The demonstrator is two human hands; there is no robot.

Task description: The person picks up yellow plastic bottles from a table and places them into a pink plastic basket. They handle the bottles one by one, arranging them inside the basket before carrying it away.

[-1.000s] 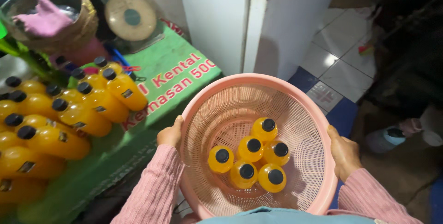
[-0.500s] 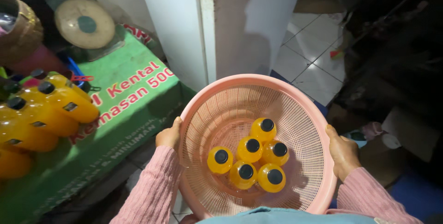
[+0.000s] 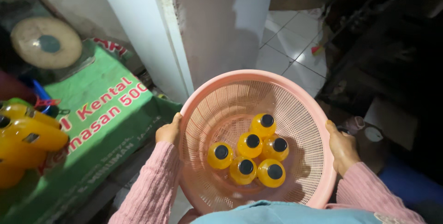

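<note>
A small drinks stall: rows of yellow bottles (image 3: 27, 136) on a green printed banner (image 3: 99, 127), tiled floor (image 3: 290, 44) behind.

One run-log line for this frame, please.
left hand: grips basket rim | right hand: grips opposite rim | pink basket: six yellow bottles, upright, black caps

Table bottles (image 3: 25, 134) farther left, mostly offscreen

The basket (image 3: 295, 90) hides both hands' fingers; its near rim is cut off.
</note>
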